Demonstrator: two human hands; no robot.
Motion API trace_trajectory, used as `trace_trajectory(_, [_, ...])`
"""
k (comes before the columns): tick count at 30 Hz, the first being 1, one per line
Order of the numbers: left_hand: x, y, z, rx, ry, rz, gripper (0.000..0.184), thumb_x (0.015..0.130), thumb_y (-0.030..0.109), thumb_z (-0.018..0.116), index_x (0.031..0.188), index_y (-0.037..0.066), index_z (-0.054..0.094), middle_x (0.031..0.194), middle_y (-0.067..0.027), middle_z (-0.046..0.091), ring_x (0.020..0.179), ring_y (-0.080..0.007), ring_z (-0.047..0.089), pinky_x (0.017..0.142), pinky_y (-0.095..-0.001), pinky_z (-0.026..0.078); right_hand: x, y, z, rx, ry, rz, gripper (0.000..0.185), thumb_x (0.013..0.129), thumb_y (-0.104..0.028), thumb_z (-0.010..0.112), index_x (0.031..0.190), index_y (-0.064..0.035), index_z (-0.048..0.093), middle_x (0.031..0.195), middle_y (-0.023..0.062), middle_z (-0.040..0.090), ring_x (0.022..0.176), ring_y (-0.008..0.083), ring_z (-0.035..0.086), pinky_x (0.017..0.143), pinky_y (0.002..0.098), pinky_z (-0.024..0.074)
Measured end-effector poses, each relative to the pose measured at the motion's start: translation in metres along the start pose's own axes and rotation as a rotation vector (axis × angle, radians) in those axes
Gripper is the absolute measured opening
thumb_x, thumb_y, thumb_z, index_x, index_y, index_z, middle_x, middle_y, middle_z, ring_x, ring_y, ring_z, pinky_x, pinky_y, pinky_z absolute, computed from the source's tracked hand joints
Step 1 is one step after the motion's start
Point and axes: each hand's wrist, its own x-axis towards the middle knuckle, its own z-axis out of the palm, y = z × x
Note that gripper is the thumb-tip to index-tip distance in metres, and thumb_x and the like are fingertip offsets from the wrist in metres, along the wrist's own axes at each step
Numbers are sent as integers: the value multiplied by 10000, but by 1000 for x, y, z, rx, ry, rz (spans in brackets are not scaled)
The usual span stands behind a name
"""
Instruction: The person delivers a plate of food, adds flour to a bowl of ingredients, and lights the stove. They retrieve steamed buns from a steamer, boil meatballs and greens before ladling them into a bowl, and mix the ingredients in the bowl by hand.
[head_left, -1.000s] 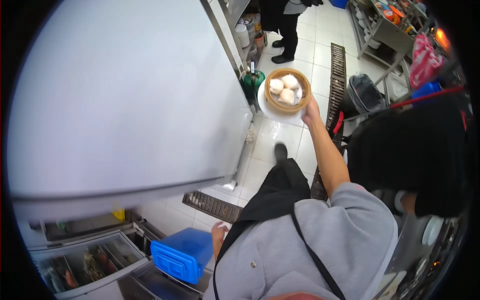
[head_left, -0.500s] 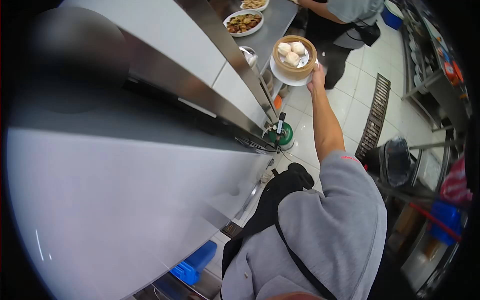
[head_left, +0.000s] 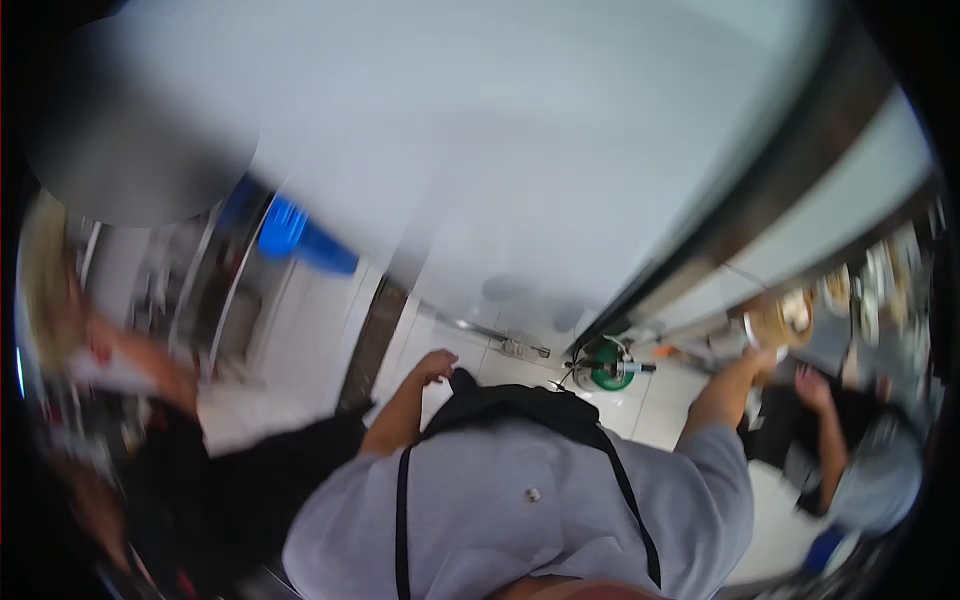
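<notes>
Right grip (head_left: 762, 363) clasps plate (head_left: 782, 353) and steamer basket (head_left: 769, 326), now farther right; left grip (head_left: 436, 367), back in view, is slack.

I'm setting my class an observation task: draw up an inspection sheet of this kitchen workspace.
Surface: grey counter bearing dishes, blurred
Job's things: bamboo steamer holding pale buns, on white plate
Clutter: blue container; green cylinder
Hands: right hand holds the plate; left hand, nothing seen in it
Cables: thin dark strand beside cylinder, possibly a cord
Surroundings: a person on the right, another on the left; tiled floor
</notes>
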Motion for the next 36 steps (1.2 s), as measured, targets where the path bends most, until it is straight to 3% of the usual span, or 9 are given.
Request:
trace_trajectory(2, [2,-25,12,-27,64,55,350,920,375,553,1009,38,577,659,-65,567,505,-160,523,399,-320,407,54,-44,-31,-82,-142,343,319,849,-68,570,1141,61,554,1025,129,633,880,213,641,801,356,550])
trace_trajectory(5, [-2,-50,21,-59,121,105,388,916,384,547,1057,24,577,622,-76,550,470,-172,503,376,-334,390,179,-149,-43,-107,-177,1229,391,904,-32,510,1288,31,471,1100,113,606,941,188,634,844,326,544])
trace_trajectory(7, [-12,-72,27,-69,164,105,411,905,388,551,1085,20,584,614,-83,550,460,-181,501,385,-344,395,115,-182,-41,228,-207,1645,467,963,-85,505,1387,45,359,1133,105,527,1009,165,558,944,245,445])
trace_trajectory(11, [-51,-118,31,-151,286,42,377,886,385,559,928,23,655,603,-103,572,512,-200,550,451,-368,440,101,-181,-25,-112,-444,1373,467,987,-153,485,1399,29,360,1186,104,514,1130,179,506,1022,255,372])
trace_trajectory(12, [-57,-137,31,-167,299,14,378,883,382,562,863,20,668,601,-109,580,535,-202,568,471,-374,452,65,-187,-8,92,-101,1584,449,976,-154,499,1377,26,403,1200,143,537,1087,198,550,983,268,419])
trace_trajectory(14, [-79,-169,38,-203,368,-33,424,876,398,559,789,-3,670,593,-141,592,548,-243,593,509,-398,471,20,-153,10,-162,-130,1398,452,970,-155,504,1372,26,407,1202,149,538,1091,208,549,984,275,419])
trace_trajectory(20, [-82,-306,73,-65,630,-4,547,886,443,515,892,-76,688,957,-275,663,935,-387,644,842,-463,491,-188,52,80,-1263,-818,776,458,954,-159,521,1360,28,420,1209,168,539,1104,238,544,985,298,419])
trace_trajectory(24, [-145,-371,72,-207,415,-144,525,824,442,600,1139,25,651,1201,-204,613,1145,-349,565,977,-416,437,-392,171,80,-1598,-1253,599,462,943,-162,532,1351,30,428,1214,180,540,1113,258,541,986,313,419])
trace_trajectory(36, [-332,-670,-61,-514,752,-414,305,680,238,677,879,11,716,1007,-250,659,962,-339,656,829,-478,507,-989,352,-80,-1988,-2525,57,475,911,-171,564,1326,34,454,1229,217,542,1138,319,532,989,358,419])
